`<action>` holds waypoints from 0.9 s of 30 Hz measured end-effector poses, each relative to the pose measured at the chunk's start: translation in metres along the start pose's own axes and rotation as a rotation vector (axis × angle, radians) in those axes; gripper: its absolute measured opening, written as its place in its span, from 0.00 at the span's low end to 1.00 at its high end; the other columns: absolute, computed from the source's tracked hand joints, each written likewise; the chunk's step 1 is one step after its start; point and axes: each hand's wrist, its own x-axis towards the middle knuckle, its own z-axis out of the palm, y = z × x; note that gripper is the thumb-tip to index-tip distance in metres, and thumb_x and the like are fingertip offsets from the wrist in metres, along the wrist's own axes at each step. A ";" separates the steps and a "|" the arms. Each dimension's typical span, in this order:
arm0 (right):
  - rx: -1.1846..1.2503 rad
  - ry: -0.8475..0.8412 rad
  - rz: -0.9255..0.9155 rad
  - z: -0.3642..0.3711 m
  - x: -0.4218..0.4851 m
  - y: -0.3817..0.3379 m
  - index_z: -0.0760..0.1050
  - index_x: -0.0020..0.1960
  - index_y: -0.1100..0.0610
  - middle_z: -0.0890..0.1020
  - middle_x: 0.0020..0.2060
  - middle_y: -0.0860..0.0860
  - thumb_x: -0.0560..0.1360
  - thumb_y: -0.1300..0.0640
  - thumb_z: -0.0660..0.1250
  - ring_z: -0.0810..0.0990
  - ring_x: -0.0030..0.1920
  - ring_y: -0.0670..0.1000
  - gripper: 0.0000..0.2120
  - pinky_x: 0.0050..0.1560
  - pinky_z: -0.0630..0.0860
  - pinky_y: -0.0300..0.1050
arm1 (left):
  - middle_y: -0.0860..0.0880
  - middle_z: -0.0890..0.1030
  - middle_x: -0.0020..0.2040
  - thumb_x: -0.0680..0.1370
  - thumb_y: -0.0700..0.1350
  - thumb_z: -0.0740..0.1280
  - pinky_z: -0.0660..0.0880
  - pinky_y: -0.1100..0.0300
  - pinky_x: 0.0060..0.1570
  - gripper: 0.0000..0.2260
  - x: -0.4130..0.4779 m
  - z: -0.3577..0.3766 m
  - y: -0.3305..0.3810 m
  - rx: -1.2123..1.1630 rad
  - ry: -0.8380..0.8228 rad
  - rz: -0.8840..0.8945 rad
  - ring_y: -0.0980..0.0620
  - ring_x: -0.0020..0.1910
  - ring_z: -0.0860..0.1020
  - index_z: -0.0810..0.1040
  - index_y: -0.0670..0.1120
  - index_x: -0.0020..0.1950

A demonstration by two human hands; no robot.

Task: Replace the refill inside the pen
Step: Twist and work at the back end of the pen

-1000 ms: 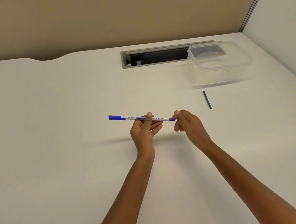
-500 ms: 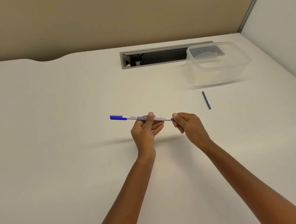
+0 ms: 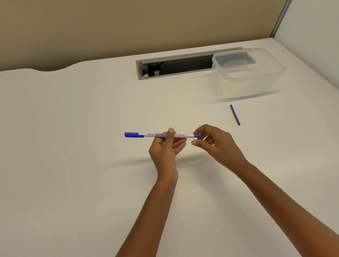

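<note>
- Above the white table (image 3: 65, 181), mid-scene: left hand (image 3: 164, 149) pinches whiteboard marker (image 3: 161, 135) mid-barrel, held level, blue cap pointing left.
- Right hand (image 3: 218, 144): fingers loosely spread at marker's blue right end; contact unclear.
- Dark refill (image 3: 235, 114) lies far-right on table, near clear plastic container (image 3: 246, 72).

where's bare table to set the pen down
Widest bare stretch: the white table left of the left hand holding the white-and-blue marker pen. Crowded at far right: clear plastic container, thin dark refill stick, grey cable slot.
</note>
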 end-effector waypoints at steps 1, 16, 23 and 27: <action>-0.058 0.028 -0.047 0.000 0.000 0.000 0.76 0.44 0.53 0.78 0.37 0.46 0.72 0.57 0.68 0.75 0.36 0.44 0.01 0.39 0.69 0.32 | 0.43 0.80 0.38 0.76 0.41 0.65 0.79 0.65 0.34 0.05 0.000 0.000 0.000 0.000 -0.005 -0.003 0.55 0.30 0.82 0.77 0.42 0.42; 0.094 0.025 0.130 -0.006 0.003 -0.002 0.68 0.27 0.53 0.72 0.26 0.51 0.79 0.52 0.56 0.70 0.29 0.48 0.22 0.39 0.66 0.45 | 0.43 0.79 0.37 0.76 0.40 0.64 0.79 0.66 0.33 0.05 0.001 0.001 0.004 -0.029 -0.034 -0.016 0.54 0.30 0.82 0.76 0.41 0.41; 0.188 -0.007 0.132 -0.005 0.003 -0.004 0.75 0.44 0.53 0.78 0.30 0.49 0.78 0.49 0.57 0.76 0.31 0.46 0.12 0.42 0.71 0.41 | 0.44 0.79 0.37 0.76 0.41 0.65 0.79 0.66 0.33 0.05 0.002 -0.001 0.003 -0.036 -0.013 -0.020 0.55 0.30 0.82 0.77 0.42 0.41; 0.196 -0.003 0.073 -0.005 0.002 0.001 0.72 0.44 0.44 0.78 0.36 0.47 0.74 0.55 0.66 0.77 0.33 0.43 0.06 0.41 0.72 0.37 | 0.44 0.79 0.37 0.77 0.41 0.64 0.79 0.65 0.33 0.05 0.004 -0.003 0.003 -0.046 0.007 -0.024 0.55 0.29 0.82 0.77 0.42 0.41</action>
